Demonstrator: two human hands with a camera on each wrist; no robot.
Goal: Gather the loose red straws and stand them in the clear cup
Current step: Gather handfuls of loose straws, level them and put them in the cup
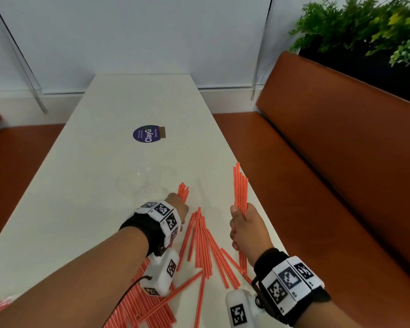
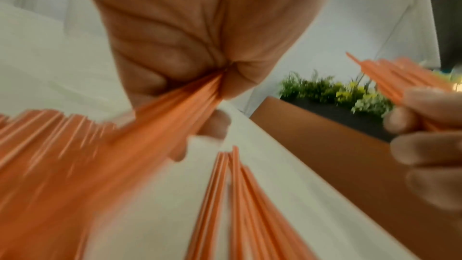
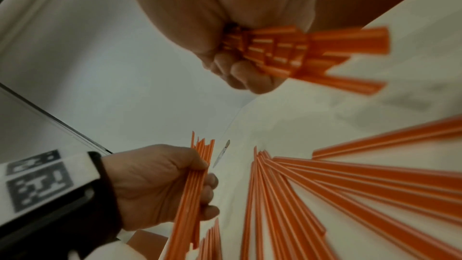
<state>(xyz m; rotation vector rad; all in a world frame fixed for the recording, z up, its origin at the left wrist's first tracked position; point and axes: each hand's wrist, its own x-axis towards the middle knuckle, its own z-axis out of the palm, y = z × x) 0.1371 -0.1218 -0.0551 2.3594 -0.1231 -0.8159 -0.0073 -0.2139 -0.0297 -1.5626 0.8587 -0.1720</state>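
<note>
Stretching away from the person, the white table (image 1: 100, 138) carries everything, with a brown bench (image 1: 329, 143) along its right side and a plant (image 1: 365, 27) behind that. Loose straws (image 1: 204, 242) fan across the near end of the table, some crossing, and a denser heap lies under the left forearm. The clear cup (image 1: 152, 183) is hard to make out: only a faint glassy outline shows on the table just beyond the left hand (image 1: 175, 207), and no straws seem to stand in it yet, though I can't be sure.

Each hand has fingers curled round its own bundle. The right hand (image 1: 246, 226) grips the bigger bunch (image 1: 240, 185) near its middle, tips pointing away over the table edge, likely lifted to keep it apart from the loose ones. The left hand clasps a smaller bunch (image 1: 183, 191), its tips aimed toward the cup, probably to bring it there first. From the right wrist the straw ends (image 3: 287, 50) look uneven, so I judge the bundles need tapping level before going in. Most of the gathering is left to do
</note>
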